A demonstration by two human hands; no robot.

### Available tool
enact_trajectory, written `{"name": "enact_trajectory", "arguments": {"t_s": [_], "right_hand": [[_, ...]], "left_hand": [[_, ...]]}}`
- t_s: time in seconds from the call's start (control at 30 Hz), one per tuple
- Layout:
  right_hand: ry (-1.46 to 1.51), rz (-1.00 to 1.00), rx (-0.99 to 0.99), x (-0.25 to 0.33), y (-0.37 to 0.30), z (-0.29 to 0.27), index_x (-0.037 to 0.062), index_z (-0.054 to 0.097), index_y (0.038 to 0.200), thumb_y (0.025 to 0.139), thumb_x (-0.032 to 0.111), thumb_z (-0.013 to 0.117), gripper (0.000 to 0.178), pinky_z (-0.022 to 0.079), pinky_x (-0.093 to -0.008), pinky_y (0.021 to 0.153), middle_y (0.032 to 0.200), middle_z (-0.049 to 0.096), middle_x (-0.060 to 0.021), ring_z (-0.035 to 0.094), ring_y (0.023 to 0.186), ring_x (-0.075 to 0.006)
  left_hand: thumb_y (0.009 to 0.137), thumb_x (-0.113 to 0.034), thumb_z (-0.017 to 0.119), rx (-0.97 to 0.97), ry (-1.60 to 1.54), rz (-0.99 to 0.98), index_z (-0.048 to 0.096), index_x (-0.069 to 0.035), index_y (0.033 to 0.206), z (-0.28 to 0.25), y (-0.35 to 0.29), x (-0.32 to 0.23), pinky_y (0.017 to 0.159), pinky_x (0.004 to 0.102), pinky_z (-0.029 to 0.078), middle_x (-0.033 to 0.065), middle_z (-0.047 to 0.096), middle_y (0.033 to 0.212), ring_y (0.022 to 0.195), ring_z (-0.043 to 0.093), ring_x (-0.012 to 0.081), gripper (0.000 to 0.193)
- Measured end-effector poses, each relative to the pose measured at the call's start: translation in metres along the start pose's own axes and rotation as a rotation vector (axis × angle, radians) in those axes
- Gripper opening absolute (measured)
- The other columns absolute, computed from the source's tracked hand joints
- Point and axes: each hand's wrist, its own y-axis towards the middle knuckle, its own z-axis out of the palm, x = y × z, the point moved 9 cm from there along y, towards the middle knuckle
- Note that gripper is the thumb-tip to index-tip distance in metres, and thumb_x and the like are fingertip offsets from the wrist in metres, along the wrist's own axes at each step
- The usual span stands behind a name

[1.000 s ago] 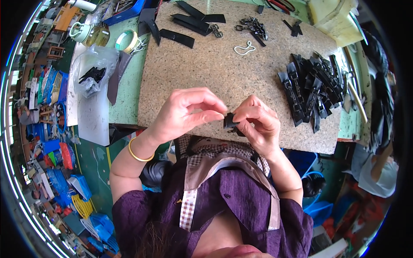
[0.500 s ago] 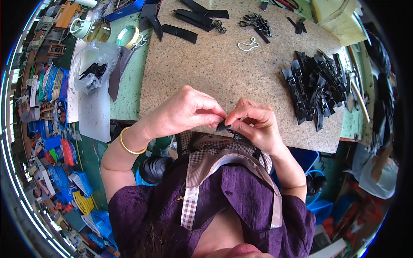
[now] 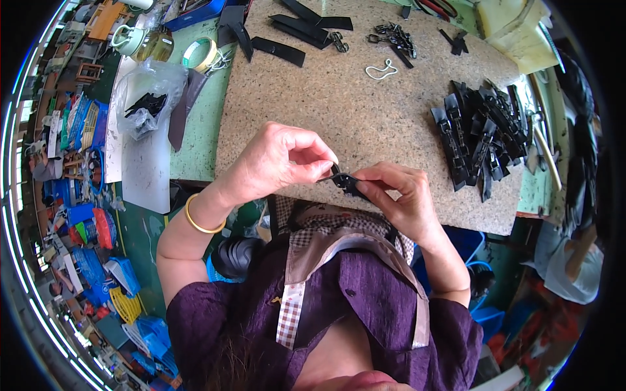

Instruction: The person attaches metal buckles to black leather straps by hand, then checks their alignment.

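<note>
Just above the near edge of the stone-topped slab, my two hands hold a small black strap (image 3: pixel 349 184) with dark metal hardware on it. My left hand (image 3: pixel 287 159) pinches the strap's left end between thumb and fingertips. The other end is gripped by my right hand (image 3: pixel 399 190), thumb below and fingers on top. Part of the strap is hidden under the right fingers. To the right lies a heap of black straps with dark metal fittings (image 3: pixel 482 133). Small dark metal buckles (image 3: pixel 396 39) lie loosely grouped at the far middle.
Flat black strips (image 3: pixel 279 51) and a looped white cord (image 3: pixel 381 69) lie farther back on the speckled slab (image 3: pixel 293 98). To the left are a tape roll (image 3: pixel 199 53), a clear plastic bag (image 3: pixel 150 98) and a lidded jar (image 3: pixel 143 44). A yellowish container (image 3: pixel 512 32) stands far right.
My hands have moved slightly apart, the left one up and left. More of the strap and its metal part now shows between them.
</note>
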Motion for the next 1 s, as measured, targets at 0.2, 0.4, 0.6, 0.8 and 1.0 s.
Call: {"name": "enact_trajectory", "arguments": {"t_s": [0.2, 0.4, 0.6, 0.8, 1.0], "right_hand": [[-0.513, -0.382, 0.038, 0.061, 0.012, 0.004, 0.0073, 0.063, 0.091, 0.073, 0.007, 0.067, 0.019, 0.052, -0.0329, 0.057, 0.083, 0.060, -0.0068, 0.062, 0.075, -0.0219], [-0.221, -0.094, -0.059, 0.032, 0.021, -0.014, 0.0021, 0.055, 0.090, 0.076, 0.003, 0.067, 0.019, 0.055, -0.0263, 0.058, 0.091, 0.058, -0.0056, 0.061, 0.078, -0.0150], [0.868, 0.266, -0.379, -0.028, 0.029, -0.025, 0.0041, 0.055, 0.100, 0.083, -0.004, 0.062, 0.020, 0.057, -0.0253, 0.068, 0.093, 0.060, -0.0043, 0.063, 0.079, -0.0125], [0.546, 0.378, -0.139, -0.034, 0.043, 0.001, 0.0006, 0.064, 0.094, 0.083, 0.003, 0.066, 0.011, 0.054, -0.0248, 0.060, 0.084, 0.068, -0.0084, 0.065, 0.071, -0.0126], [-1.331, 0.034, -0.174, -0.037, 0.147, -0.074, 0.0036, 0.068, 0.078, 0.081, 0.003, 0.058, 0.011, 0.055, -0.0326, 0.059, 0.080, 0.067, -0.0119, 0.067, 0.068, -0.0235]], "left_hand": [[0.081, -0.007, 0.065, 0.114, 0.081, 0.048, 0.067, 0.001, 0.089, 0.010, 0.006, -0.005, 0.068, 0.0257, 0.052, 0.0047, 0.068, 0.078, 0.076, 0.064, 0.0098, 0.011], [0.082, -0.004, 0.065, -0.010, 0.112, 0.306, 0.064, 0.001, 0.081, 0.006, 0.000, -0.044, 0.058, 0.0224, 0.049, 0.0067, 0.065, 0.074, 0.064, 0.062, 0.0121, 0.005], [0.096, -0.025, 0.050, -0.054, -0.524, 0.126, 0.053, -0.001, 0.123, 0.053, -0.002, 0.011, 0.078, 0.0258, 0.050, 0.0090, 0.063, 0.106, 0.095, 0.059, 0.0126, 0.036], [0.098, -0.023, 0.045, -0.388, -1.152, 0.099, 0.049, -0.001, 0.127, 0.001, 0.020, 0.039, 0.086, 0.0338, 0.050, 0.0110, 0.063, 0.104, 0.097, 0.060, 0.0188, 0.036], [0.097, -0.016, 0.047, -0.304, -1.121, -0.008, 0.053, 0.000, 0.121, -0.002, 0.010, 0.055, 0.085, 0.0336, 0.050, 0.0098, 0.063, 0.098, 0.089, 0.062, 0.0185, 0.030]]}}
